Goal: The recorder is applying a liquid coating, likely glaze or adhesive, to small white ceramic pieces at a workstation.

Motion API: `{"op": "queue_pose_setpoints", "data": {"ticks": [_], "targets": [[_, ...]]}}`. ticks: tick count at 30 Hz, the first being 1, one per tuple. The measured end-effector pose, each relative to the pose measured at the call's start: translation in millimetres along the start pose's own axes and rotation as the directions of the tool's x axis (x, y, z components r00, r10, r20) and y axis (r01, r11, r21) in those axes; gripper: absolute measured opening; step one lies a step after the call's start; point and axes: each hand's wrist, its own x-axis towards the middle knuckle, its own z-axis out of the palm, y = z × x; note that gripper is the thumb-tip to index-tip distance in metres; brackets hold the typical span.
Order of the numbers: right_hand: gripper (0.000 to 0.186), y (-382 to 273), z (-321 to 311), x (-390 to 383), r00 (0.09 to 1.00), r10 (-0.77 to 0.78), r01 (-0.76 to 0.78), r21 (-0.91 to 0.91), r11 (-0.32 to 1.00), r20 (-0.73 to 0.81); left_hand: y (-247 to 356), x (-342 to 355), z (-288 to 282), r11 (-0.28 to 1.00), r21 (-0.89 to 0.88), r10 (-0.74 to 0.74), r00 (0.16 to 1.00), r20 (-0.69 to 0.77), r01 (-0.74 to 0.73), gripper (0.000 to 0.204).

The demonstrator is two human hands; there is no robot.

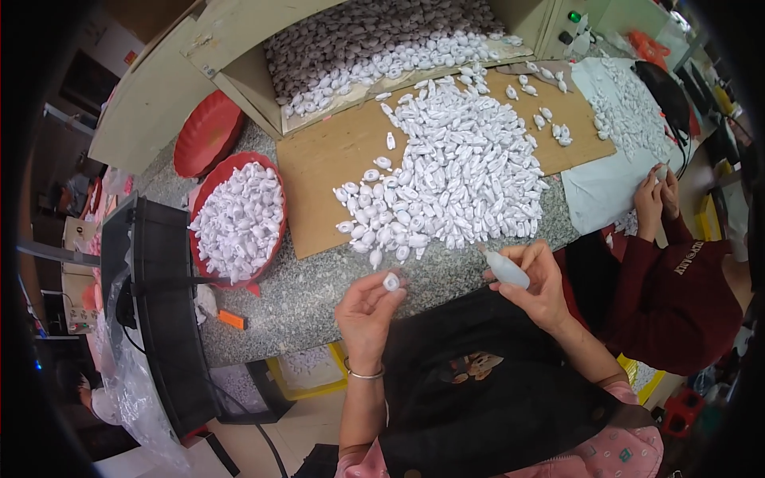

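Observation:
Between the fingertips of my left hand [366, 315] is a small white plastic piece [391, 282] with a squarish opening facing up. My right hand [542, 287] holds a translucent squeeze bottle [508, 271], its narrow tip pointing up and left, apart from the piece. Just beyond both hands, a large heap of similar white pieces [470, 159] spreads over a brown board [319, 183] and partly onto the speckled stone worktop [311, 311]. What the bottle contains cannot be made out.
A red bowl [283, 215] full of white pieces stands left, an empty red bowl [209, 135] behind it. An open-fronted box [243, 88] heaped with pieces is at the back. An orange block [232, 320] lies near the front edge. At right, a co-worker [669, 295] handles something beside a white sheet [590, 191].

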Motion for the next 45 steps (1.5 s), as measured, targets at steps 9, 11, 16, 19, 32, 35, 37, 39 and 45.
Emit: {"op": "queue_pose_setpoints", "data": {"ticks": [9, 11, 16, 19, 32, 35, 37, 39, 45], "targets": [[0.023, 28.1, 14.2, 38.0, 0.905, -0.328, 0.394, -0.824, 0.408, 0.271, 2.8, -0.6, -2.8, 0.998, -0.040, 0.050, 0.998, 0.037, -0.049, 0.034], [0.019, 33.1, 12.6, 45.2, 0.930, -0.181, 0.346, -0.929, 0.133, 0.321, 1.9, -2.4, -4.5, 0.997, -0.051, 0.061, 0.998, 0.035, -0.059, 0.035], [0.021, 28.6, 18.5, 45.3, 0.907, -0.165, 0.401, -0.914, 0.066, 0.386, 3.0, -5.6, -13.2, 0.997, -0.072, 0.013, 1.000, 0.025, -0.011, 0.034], [0.020, 33.1, 12.0, 45.4, 0.877, -0.155, 0.464, -0.885, 0.026, 0.455, 3.2, -3.6, -13.6, 0.995, -0.092, 0.030, 0.999, 0.043, -0.026, 0.034], [0.014, 20.0, -16.0, 58.6, 0.651, -0.029, 0.749, -0.648, -0.135, 0.758, 0.8, -3.2, -1.6, 0.996, -0.089, 0.001, 0.998, 0.067, 0.005, 0.030], [0.018, 15.7, -13.5, 56.4, 0.636, 0.005, 0.764, -0.629, -0.143, 0.772, 4.0, -4.2, 1.4, 0.998, -0.065, 0.014, 0.998, 0.059, -0.011, 0.029], [0.021, 15.0, -15.8, 57.1, 0.662, -0.087, 0.745, -0.666, -0.033, 0.745, -0.4, -4.3, 1.8, 0.997, -0.073, 0.034, 0.998, 0.059, -0.030, 0.032], [0.024, 15.2, -14.9, 55.4, 0.689, -0.171, 0.723, -0.686, 0.081, 0.705, -4.6, -5.5, 7.3, 0.998, -0.050, 0.038, 0.998, 0.051, -0.036, 0.032], [0.015, 1.6, 25.3, 18.0, 0.946, -0.052, 0.256, -0.645, 0.720, 0.319, -24.3, -11.9, 19.3, 0.972, 0.154, 0.169, 0.984, 0.057, -0.175, 0.031]]}}
